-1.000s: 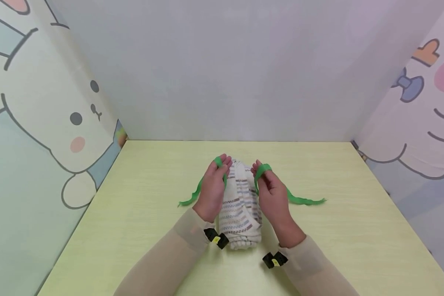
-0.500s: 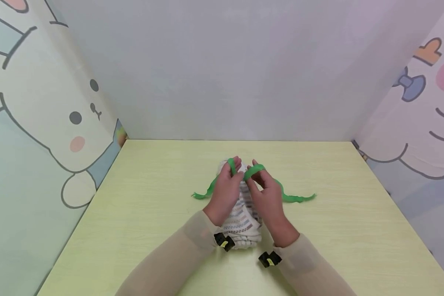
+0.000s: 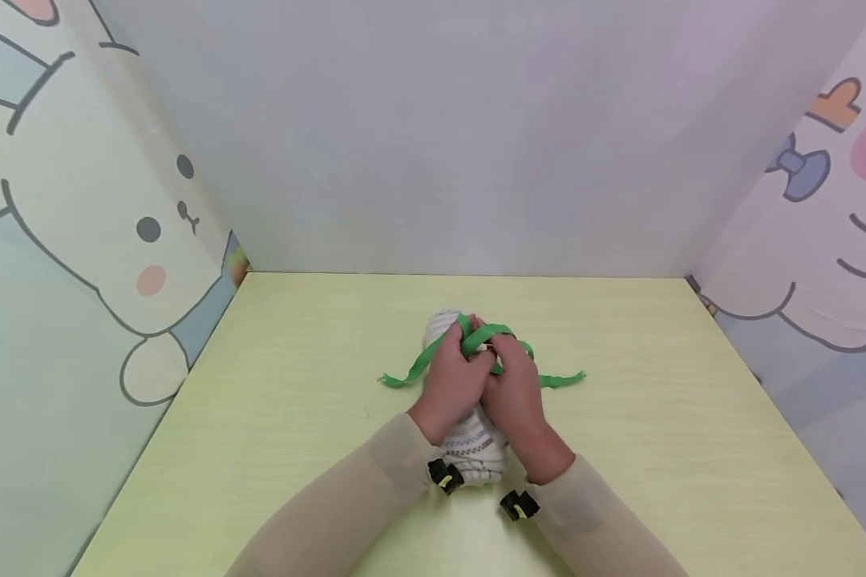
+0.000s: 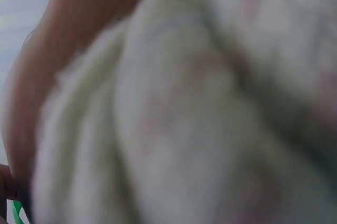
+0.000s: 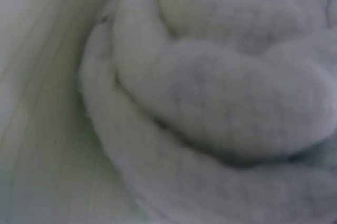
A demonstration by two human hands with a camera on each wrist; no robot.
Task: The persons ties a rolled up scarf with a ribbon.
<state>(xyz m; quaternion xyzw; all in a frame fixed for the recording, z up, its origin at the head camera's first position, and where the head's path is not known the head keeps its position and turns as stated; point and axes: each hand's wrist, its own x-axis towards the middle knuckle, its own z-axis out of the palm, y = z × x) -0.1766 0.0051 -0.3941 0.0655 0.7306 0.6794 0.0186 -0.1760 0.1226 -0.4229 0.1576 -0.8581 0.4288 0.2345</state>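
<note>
A rolled white towel (image 3: 471, 455) with rows of coloured marks lies lengthwise on the table, partly covered by both hands. Over its upper half, my left hand (image 3: 456, 383) pinches a loop of green ribbon (image 3: 413, 372). Close against it, my right hand (image 3: 514, 393) holds the other loop, and the two loops cross between the fingers. The ribbon's frayed ends trail out left and right. Blurred folds of the towel (image 4: 174, 118) fill the left wrist view, while the right wrist view has the towel's coiled end (image 5: 226, 92). Where the ribbon crosses is partly hidden by the fingers.
The pale yellow table (image 3: 296, 344) spreads around the towel on every side. A plain grey-white panel (image 3: 469, 144) stands behind it, and cartoon-printed panels (image 3: 94, 216) flank it. Small black devices (image 3: 445, 476) sit on both cuffs.
Both hands have come together over the towel, the left moving right and the right moving slightly left. The ribbon loops, apart before, now cross. The trailing ends have been drawn inward.
</note>
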